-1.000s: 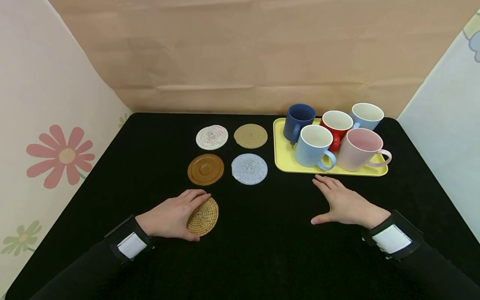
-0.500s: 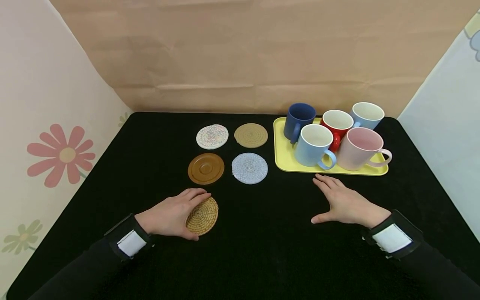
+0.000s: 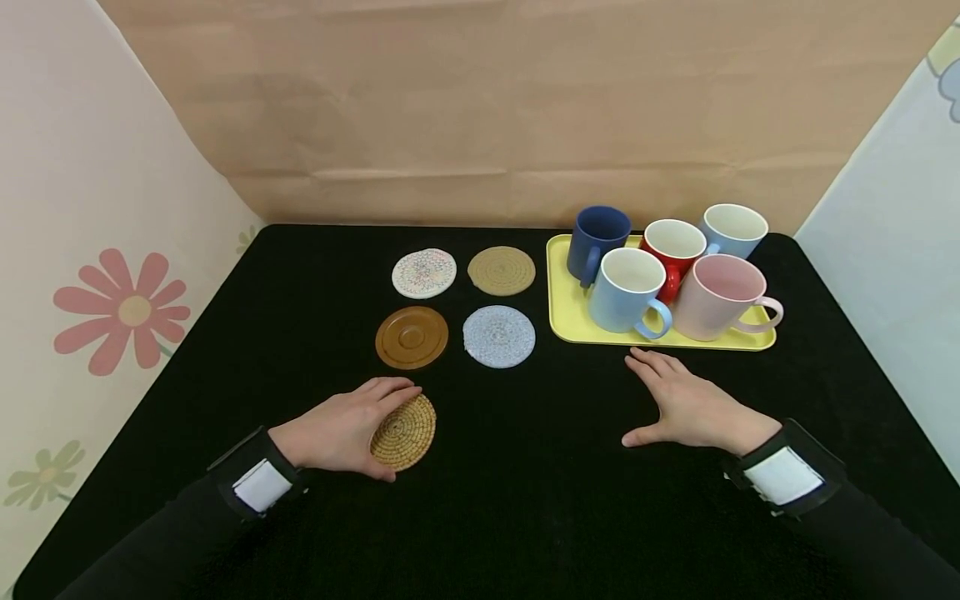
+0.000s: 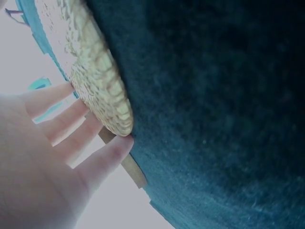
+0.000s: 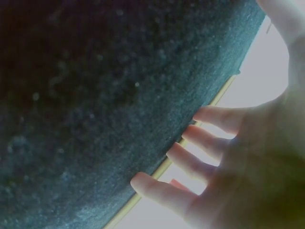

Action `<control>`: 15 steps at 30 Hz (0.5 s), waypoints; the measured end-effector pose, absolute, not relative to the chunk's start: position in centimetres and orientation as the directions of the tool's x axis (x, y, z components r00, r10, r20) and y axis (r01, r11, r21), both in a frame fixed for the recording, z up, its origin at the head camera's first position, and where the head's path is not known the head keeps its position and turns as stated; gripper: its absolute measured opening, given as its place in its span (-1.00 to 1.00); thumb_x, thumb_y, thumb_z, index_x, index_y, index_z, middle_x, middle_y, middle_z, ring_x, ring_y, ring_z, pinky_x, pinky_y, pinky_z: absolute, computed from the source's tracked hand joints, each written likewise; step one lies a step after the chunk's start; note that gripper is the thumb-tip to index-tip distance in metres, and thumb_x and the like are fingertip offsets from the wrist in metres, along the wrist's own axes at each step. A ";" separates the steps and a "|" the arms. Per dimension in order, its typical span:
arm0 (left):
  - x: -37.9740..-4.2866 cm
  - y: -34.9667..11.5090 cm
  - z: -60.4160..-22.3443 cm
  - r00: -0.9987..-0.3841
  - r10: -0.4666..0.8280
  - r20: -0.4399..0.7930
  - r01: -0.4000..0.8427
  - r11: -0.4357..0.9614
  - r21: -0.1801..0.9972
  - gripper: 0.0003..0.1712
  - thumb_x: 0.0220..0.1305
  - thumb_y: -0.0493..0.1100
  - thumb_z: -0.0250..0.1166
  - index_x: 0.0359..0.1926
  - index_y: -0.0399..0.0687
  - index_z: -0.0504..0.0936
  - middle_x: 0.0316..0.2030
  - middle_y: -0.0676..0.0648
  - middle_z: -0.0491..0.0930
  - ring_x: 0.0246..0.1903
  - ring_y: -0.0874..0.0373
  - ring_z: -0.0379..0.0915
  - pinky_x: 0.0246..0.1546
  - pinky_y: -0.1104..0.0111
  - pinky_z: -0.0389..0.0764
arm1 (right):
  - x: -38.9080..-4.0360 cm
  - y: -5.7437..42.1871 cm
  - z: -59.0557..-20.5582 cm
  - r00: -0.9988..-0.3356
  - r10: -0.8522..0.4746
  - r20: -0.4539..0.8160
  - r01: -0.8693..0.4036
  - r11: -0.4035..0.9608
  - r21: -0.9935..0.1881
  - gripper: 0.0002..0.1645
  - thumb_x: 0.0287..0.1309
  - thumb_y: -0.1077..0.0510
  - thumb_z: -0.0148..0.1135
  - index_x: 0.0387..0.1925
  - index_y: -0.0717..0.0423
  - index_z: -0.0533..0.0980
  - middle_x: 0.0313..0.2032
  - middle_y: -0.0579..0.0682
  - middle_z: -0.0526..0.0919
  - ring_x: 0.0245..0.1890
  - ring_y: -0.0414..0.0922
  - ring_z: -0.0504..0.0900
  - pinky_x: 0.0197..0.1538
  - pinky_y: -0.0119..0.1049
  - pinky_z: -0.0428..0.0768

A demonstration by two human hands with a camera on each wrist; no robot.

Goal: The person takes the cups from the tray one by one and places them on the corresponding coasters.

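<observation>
My left hand (image 3: 348, 427) lies over the left side of a round woven straw coaster (image 3: 408, 433) on the black tabletop. Its fingers reach along the far edge and the thumb along the near edge; in the left wrist view the fairly straight fingers (image 4: 76, 138) touch the coaster's rim. The palm side hides part of the coaster in the head view. My right hand (image 3: 693, 408) rests on the table with fingers and thumb spread, holding nothing. Its fingertips lie just in front of a yellow tray (image 3: 566, 321).
Several mugs stand on the tray: dark blue (image 3: 597, 242), red (image 3: 675, 250), pink (image 3: 716, 304) and two light blue, one in front (image 3: 622, 304). Beyond the left hand lie a brown coaster (image 3: 411, 337), a bluish-white coaster (image 3: 498, 337), a speckled white coaster (image 3: 423, 274) and a tan coaster (image 3: 501, 272).
</observation>
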State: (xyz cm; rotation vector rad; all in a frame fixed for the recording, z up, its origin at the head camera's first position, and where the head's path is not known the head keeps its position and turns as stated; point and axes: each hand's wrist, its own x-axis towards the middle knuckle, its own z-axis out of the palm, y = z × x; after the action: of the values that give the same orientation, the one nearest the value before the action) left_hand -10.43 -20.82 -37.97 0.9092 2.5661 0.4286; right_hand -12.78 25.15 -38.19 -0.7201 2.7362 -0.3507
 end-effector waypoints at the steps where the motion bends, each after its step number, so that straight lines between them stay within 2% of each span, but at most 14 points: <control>1: -10.4 -20.8 -38.0 -0.717 0.650 -0.252 0.533 0.744 0.403 0.27 -0.23 0.26 0.55 0.46 -0.04 0.14 0.38 -0.14 0.11 0.26 -0.05 0.21 -0.01 0.11 0.55 | -12.8 25.1 -38.2 -0.833 -0.510 -0.213 -0.440 0.845 -0.303 0.38 -0.22 -0.56 0.32 0.37 0.36 0.19 0.37 0.38 0.11 0.32 0.35 0.12 0.12 0.27 0.39; 15: -10.3 -20.8 -38.0 -0.717 0.650 -0.252 0.529 0.743 0.411 0.27 -0.23 0.28 0.54 0.46 -0.05 0.14 0.39 -0.16 0.10 0.26 -0.06 0.21 -0.01 0.11 0.55 | -12.7 25.1 -38.2 -0.837 -0.503 -0.216 -0.431 0.849 -0.304 0.37 -0.22 -0.54 0.35 0.37 0.36 0.19 0.38 0.38 0.11 0.32 0.36 0.12 0.10 0.27 0.40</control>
State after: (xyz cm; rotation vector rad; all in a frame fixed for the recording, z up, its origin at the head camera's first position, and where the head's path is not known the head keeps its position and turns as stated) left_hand -10.34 -20.85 -37.99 0.9047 2.5619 0.4391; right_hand -12.73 25.12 -38.17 -0.7076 2.7381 -0.3525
